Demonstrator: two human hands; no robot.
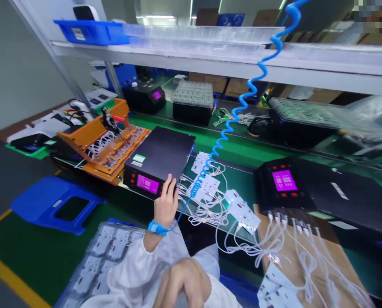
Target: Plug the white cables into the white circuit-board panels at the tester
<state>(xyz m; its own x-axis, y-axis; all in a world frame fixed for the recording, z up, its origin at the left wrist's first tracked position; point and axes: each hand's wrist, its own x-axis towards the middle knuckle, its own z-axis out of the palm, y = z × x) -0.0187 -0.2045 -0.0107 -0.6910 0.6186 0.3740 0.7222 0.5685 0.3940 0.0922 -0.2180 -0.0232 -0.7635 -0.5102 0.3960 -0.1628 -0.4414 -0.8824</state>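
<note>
Resting at the near right corner of the black box (167,147), just left of the frame's centre, your left hand (166,208) is the closer of the two. And here's the key relation: the box lies up and to the left of that palm, its pink screen (148,184) just left of your fingers. Its long axis seems to run away from you, slanting toward the upper right. Those left fingers are straight and slightly apart, pinching nothing that shows; the tips seem to touch the front edge, though the exact contact is hard to tell. Wrist low, back of the hand facing up, forearm rising from the bottom of the frame, blue wrist strap (158,228) just above the sleeve. Right beside the fingers, white cables (207,216) plug into the box's side and sprawl toward the centre. Over to your right hand (184,280): bottom centre, blurred, knuckles bent, well apart from the box; whether those fingers hold anything, you can't tell from here.
</note>
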